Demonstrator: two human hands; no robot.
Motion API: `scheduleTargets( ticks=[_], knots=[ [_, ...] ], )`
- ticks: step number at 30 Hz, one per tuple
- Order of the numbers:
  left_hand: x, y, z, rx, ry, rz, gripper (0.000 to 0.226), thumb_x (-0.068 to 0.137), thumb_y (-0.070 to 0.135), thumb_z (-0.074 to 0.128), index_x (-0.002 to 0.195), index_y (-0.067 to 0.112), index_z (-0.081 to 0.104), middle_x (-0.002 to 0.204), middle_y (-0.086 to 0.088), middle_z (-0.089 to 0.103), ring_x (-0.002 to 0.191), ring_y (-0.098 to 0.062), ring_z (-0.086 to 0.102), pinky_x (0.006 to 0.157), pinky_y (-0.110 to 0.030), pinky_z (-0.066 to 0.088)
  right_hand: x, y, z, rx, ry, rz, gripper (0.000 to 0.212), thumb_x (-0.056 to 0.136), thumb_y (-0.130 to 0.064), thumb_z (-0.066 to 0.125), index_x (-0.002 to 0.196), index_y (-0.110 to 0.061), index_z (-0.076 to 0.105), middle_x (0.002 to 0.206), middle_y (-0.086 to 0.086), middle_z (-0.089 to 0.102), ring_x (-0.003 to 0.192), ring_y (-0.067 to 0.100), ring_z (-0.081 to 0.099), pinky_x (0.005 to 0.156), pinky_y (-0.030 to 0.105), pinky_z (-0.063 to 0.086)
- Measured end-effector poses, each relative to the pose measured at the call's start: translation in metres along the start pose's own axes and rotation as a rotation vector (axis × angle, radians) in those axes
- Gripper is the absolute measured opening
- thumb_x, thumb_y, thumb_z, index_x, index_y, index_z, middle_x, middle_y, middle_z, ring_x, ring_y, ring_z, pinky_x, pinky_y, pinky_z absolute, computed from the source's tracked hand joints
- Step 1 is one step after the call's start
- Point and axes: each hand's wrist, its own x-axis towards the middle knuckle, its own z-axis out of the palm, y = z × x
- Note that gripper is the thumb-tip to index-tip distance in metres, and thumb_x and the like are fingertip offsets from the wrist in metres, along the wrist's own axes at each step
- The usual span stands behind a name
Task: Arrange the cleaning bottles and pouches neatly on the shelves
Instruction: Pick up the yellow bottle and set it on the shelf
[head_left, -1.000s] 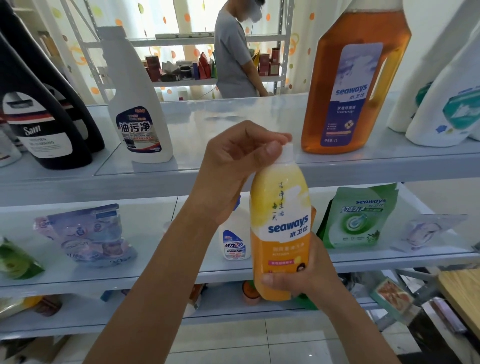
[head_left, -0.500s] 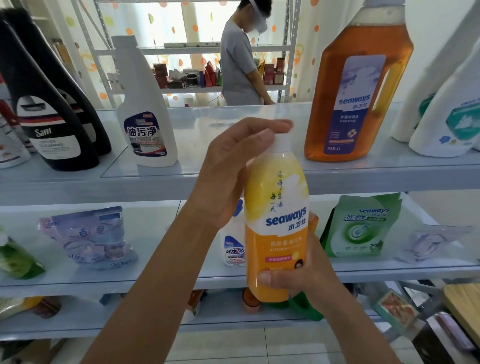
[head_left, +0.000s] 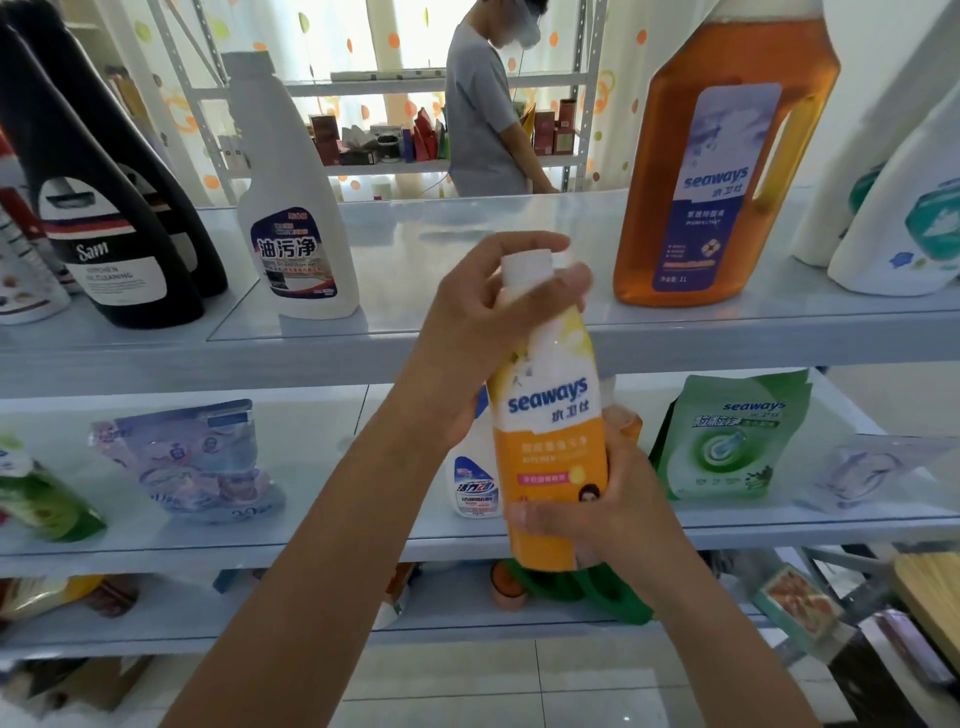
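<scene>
A yellow-and-orange Seaways bottle (head_left: 550, 431) with a white cap is held upright in front of the shelves. My left hand (head_left: 483, 338) grips its neck and cap from the left. My right hand (head_left: 608, 514) grips its lower body from the right. On the top shelf (head_left: 467, 343) stand black Sam bottles (head_left: 104, 228), a white degreaser bottle (head_left: 291, 218) and a large amber Seaways jug (head_left: 722, 171). The middle shelf (head_left: 311, 540) holds a bluish pouch (head_left: 192, 457), a green Seaways pouch (head_left: 732, 436) and a small white bottle (head_left: 475, 483) partly hidden behind the held bottle.
White bottles (head_left: 898, 208) stand at the top shelf's right end, a clear pouch (head_left: 872, 467) lies at the middle shelf's right. A green pouch (head_left: 36, 499) sits far left. Another person (head_left: 488, 109) stands at a far rack. A wooden surface (head_left: 930, 587) is at lower right.
The bottle has tilted slightly, its top leaning left, and my left fingers have shifted lower around the cap, now exposed. The view moved a little closer.
</scene>
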Motion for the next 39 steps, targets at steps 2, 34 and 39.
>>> scheduleTargets(
  ticks=[2,34,39],
  knots=[
    [-0.001,-0.004,0.008,0.166,0.133,-0.082,0.049,0.078,0.028,0.077,0.120,0.023,0.052,0.097,0.000,0.068,0.078,-0.013,0.069,0.066,-0.025,0.059,0.000,-0.006,0.002,-0.188,0.145,0.038,0.067,0.044,-0.042,0.091,0.094,-0.035,0.047,0.083,-0.016,0.063,0.076,0.002,0.063,0.061,0.021,0.053],
    [0.013,0.022,0.000,-0.138,0.015,-0.068,0.027,0.090,0.028,0.064,0.108,0.008,0.062,0.091,-0.005,0.073,0.078,-0.017,0.069,0.071,-0.035,0.057,0.020,0.016,-0.011,0.243,-0.175,-0.127,0.106,0.038,-0.060,0.085,0.129,-0.030,0.041,0.121,0.003,0.060,0.106,0.025,0.063,0.080,0.036,0.056],
    [0.010,-0.004,-0.012,-0.341,-0.421,-0.182,0.076,0.068,0.048,0.079,0.132,0.017,0.052,0.127,-0.014,0.061,0.113,-0.029,0.062,0.091,-0.047,0.053,0.030,0.008,-0.010,0.902,-0.709,-0.173,0.082,0.074,-0.034,0.077,0.133,-0.001,0.029,0.118,0.019,0.053,0.098,0.034,0.061,0.079,0.037,0.054]
  ],
)
